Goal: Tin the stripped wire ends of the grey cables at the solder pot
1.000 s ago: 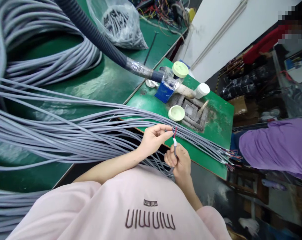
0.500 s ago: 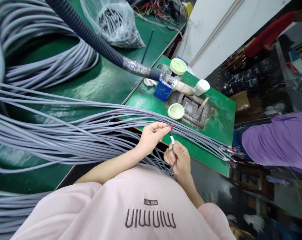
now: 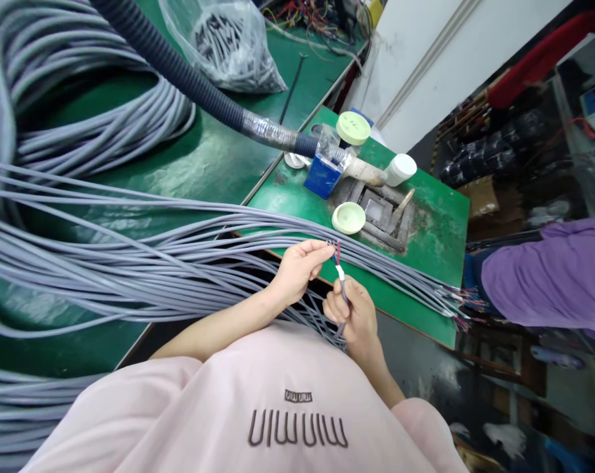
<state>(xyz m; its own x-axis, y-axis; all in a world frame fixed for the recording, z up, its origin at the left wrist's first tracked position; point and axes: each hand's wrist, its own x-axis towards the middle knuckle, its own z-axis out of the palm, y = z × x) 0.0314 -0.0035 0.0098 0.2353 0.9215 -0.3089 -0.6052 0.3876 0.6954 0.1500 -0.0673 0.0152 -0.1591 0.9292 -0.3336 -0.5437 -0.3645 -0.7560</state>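
My right hand (image 3: 351,307) is closed round a grey cable (image 3: 344,289) just below its end. A white band (image 3: 340,270) sits where the outer jacket stops, and thin coloured wires (image 3: 338,252), red and blue among them, fan out above it. Thumb and forefinger of my left hand (image 3: 300,266) pinch some of these wires near their tips; exactly which ones is hidden by the fingers. Behind both hands runs a long bundle of grey cables (image 3: 277,226), whose stripped ends (image 3: 457,302) lie at the right edge of the green table (image 3: 297,194).
A ribbed hose (image 3: 203,92) with a blue box (image 3: 323,176) hangs over the table. Near it are a pale green bowl (image 3: 348,218), a green-lidded jar (image 3: 353,128), a white cup (image 3: 402,169) and a stained square block (image 3: 400,226). A person in purple (image 3: 548,276) is at right.
My hands keep nearly the same hold on the cable and wires. The view has shifted slightly, and a red sleeve in the background has moved.
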